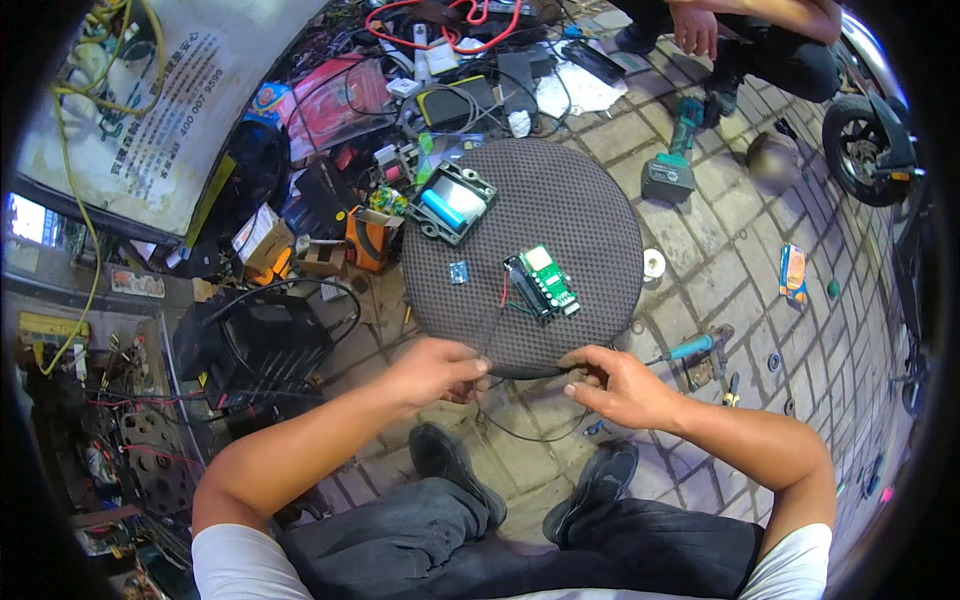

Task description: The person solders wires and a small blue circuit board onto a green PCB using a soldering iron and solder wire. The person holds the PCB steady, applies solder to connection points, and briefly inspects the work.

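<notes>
My left hand (pixel 440 377) is closed in a pinch at the near edge of a round stool with a grey woven top (pixel 590 200). A thin black wire (pixel 520 436) loops below from these fingers toward my right hand (pixel 622 388). That hand's fingers are curled by the stool's rim; what they hold, if anything, is hidden. On the stool lies a green circuit board (pixel 545 275) beside a black part (pixel 527 288) with red and black leads. Farther back is an open grey housing (pixel 472 225) holding a blue cylindrical cell (pixel 443 207). A small clear packet (pixel 458 272) lies nearby.
A green cordless power tool (pixel 677 160) stands on the paving right of the stool. A blue-handled tool (pixel 690 346) lies near my right hand. Cables, boxes and scrap crowd the left and back, around a black case (pixel 255 345). Another person's hand (pixel 694 30) shows at the top.
</notes>
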